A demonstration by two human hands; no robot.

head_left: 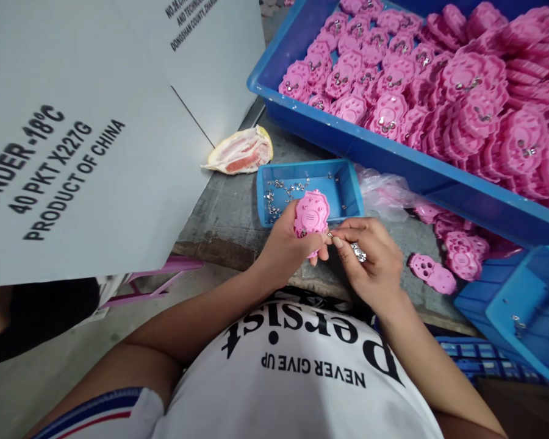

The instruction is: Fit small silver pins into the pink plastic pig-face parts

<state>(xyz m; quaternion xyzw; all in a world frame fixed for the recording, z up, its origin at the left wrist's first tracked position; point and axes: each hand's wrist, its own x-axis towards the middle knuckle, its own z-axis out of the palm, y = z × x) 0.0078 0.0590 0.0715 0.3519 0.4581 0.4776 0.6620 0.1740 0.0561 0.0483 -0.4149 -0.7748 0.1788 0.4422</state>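
My left hand [283, 247] is wrapped round a pink plastic toy shell [311, 214], held upright near the table's front edge. My right hand [370, 259] pinches a small metal clip [332, 235] against the lower edge of the shell, with more shiny clips [358, 252] held in its palm. Just behind the hands is a small blue tray [348, 183] with several loose metal clips [279, 189] in it.
A large blue bin [393, 158] piled with pink shells [462, 79] fills the back right. Loose pink shells [432, 273] lie on the grey table [229, 213], next to blue trays [526, 305]. A white printed cardboard sheet [73, 134] covers the left, with a pomelo peel [240, 151] beside it.
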